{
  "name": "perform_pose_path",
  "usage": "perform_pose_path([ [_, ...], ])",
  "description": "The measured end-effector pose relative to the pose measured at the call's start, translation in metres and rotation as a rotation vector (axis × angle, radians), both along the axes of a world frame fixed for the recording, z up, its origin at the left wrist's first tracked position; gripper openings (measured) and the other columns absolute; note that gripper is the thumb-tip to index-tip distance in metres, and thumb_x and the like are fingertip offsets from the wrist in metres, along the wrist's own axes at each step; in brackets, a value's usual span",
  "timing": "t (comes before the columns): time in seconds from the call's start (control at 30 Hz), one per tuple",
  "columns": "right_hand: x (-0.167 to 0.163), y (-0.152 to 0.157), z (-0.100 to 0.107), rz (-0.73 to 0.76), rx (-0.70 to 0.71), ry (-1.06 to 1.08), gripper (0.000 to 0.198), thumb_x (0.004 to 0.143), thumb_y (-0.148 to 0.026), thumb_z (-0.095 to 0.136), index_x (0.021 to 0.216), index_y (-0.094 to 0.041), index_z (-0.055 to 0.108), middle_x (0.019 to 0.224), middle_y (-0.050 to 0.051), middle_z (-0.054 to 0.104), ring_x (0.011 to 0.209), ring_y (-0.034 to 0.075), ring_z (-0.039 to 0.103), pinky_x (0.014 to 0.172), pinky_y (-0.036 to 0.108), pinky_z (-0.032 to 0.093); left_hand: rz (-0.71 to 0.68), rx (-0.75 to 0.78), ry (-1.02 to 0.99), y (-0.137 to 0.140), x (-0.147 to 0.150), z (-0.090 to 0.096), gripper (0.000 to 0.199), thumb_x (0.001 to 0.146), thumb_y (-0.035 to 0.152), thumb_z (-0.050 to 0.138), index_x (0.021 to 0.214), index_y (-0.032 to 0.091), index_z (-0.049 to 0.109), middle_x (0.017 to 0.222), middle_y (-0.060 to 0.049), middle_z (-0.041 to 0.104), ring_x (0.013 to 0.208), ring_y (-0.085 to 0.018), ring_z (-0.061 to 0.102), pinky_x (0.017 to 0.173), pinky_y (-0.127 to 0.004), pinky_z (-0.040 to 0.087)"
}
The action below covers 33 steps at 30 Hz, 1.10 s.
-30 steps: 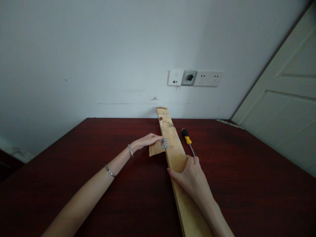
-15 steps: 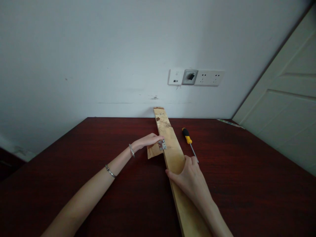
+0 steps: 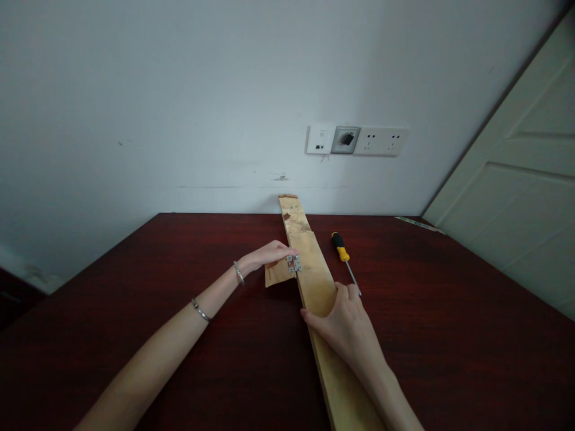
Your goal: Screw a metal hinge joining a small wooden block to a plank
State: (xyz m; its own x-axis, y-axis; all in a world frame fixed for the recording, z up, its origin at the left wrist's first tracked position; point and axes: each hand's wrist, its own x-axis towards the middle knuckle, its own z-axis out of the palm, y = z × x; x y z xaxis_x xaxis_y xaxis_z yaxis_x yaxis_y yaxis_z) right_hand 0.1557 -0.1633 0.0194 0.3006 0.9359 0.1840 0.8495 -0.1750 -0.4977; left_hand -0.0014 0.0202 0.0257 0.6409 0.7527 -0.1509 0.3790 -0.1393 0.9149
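Observation:
A long pale wooden board [image 3: 314, 263] runs from the near edge of view toward the wall. A metal hinge [image 3: 293, 263] joins its left edge to a small wooden piece [image 3: 278, 274], which sticks out sideways. My left hand [image 3: 270, 252] is closed at the far side of that small piece, fingertips touching the hinge's upper end; the fingers' undersides are hidden. My right hand [image 3: 348, 320] grips the long board from above, thumb on its left edge and fingers over the right. Just beyond those fingers lies a screwdriver [image 3: 341, 248] with a yellow and black handle, its tip near my knuckles.
The dark red wooden table [image 3: 202, 239] meets a white wall [image 3: 224, 108] at the back. Sockets [image 3: 377, 142] and a black plug [image 3: 347, 139] are on the wall. A white panelled door [image 3: 530, 173] stands at right, near a thin strip [image 3: 417, 224] on the table.
The small wooden piece has shifted slightly left and up, and the long board's far end a touch left. Both hands stay almost where they were.

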Motion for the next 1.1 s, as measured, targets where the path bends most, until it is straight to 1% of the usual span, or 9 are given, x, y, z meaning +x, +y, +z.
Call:
perform_pose_path([
  [0.1, 0.0, 0.0, 0.0002, 0.0, 0.0, 0.0, 0.055, 0.065, -0.052, 0.065, 0.099, -0.013, 0.047, 0.103, 0.015, 0.049, 0.101, 0.036, 0.057, 0.083, 0.044, 0.05, -0.002, 0.019, -0.007, -0.001, 0.0003, 0.0014, 0.04, 0.076, 0.05, 0.062, 0.062, 0.013, 0.064, 0.057, 0.0, 0.057, 0.053, -0.009, 0.045, 0.053, -0.023, 0.033],
  [0.3, 0.0014, -0.0001, 0.0016, 0.001, -0.006, -0.014, 0.054, 0.066, -0.052, 0.064, 0.099, -0.014, 0.046, 0.102, 0.014, 0.049, 0.099, 0.035, 0.057, 0.081, 0.043, 0.051, -0.017, 0.11, 0.012, 0.0009, 0.0, 0.0005, 0.041, 0.077, 0.051, 0.061, 0.061, 0.013, 0.065, 0.053, 0.001, 0.053, 0.05, -0.008, 0.04, 0.052, -0.023, 0.03],
  [0.5, 0.0005, -0.0002, 0.0011, -0.002, 0.006, -0.02, 0.055, 0.066, -0.052, 0.064, 0.1, -0.013, 0.047, 0.103, 0.014, 0.049, 0.099, 0.034, 0.058, 0.081, 0.042, 0.051, -0.046, 0.101, -0.022, 0.0051, -0.001, -0.0044, 0.042, 0.077, 0.053, 0.061, 0.065, 0.013, 0.066, 0.064, -0.002, 0.062, 0.058, -0.01, 0.05, 0.059, -0.024, 0.036],
  [0.63, 0.0005, -0.0001, 0.0016, -0.002, 0.027, -0.031, 0.053, 0.066, -0.052, 0.063, 0.099, -0.013, 0.047, 0.103, 0.014, 0.049, 0.098, 0.034, 0.058, 0.078, 0.042, 0.052, -0.023, 0.093, -0.018, 0.0027, -0.0003, -0.002, 0.043, 0.075, 0.054, 0.062, 0.064, 0.012, 0.066, 0.063, -0.002, 0.062, 0.056, -0.01, 0.048, 0.057, -0.024, 0.035],
  [0.77, 0.0014, -0.0001, 0.0023, 0.006, 0.029, -0.03, 0.052, 0.066, -0.051, 0.064, 0.098, -0.013, 0.048, 0.103, 0.014, 0.049, 0.099, 0.033, 0.058, 0.081, 0.042, 0.051, 0.006, 0.046, 0.001, 0.0001, 0.0006, 0.0007, 0.043, 0.074, 0.054, 0.063, 0.064, 0.012, 0.065, 0.062, -0.002, 0.062, 0.054, -0.009, 0.048, 0.056, -0.023, 0.035],
  [0.93, 0.0004, -0.0005, 0.0019, -0.004, 0.028, -0.03, 0.053, 0.066, -0.051, 0.064, 0.099, -0.014, 0.047, 0.103, 0.014, 0.049, 0.098, 0.033, 0.058, 0.081, 0.042, 0.051, 0.015, 0.037, -0.042, 0.002, 0.0012, -0.0028, 0.039, 0.073, 0.051, 0.064, 0.067, 0.013, 0.064, 0.068, -0.003, 0.064, 0.06, -0.011, 0.054, 0.06, -0.024, 0.04],
  [1.1, -0.0006, -0.001, 0.0023, -0.006, 0.029, -0.036, 0.052, 0.066, -0.051, 0.064, 0.098, -0.015, 0.046, 0.102, 0.013, 0.048, 0.096, 0.033, 0.058, 0.079, 0.042, 0.051, 0.012, 0.049, -0.058, 0.0027, 0.0022, -0.0062, 0.039, 0.074, 0.051, 0.063, 0.072, 0.012, 0.063, 0.072, -0.003, 0.064, 0.063, -0.012, 0.055, 0.062, -0.025, 0.041],
])
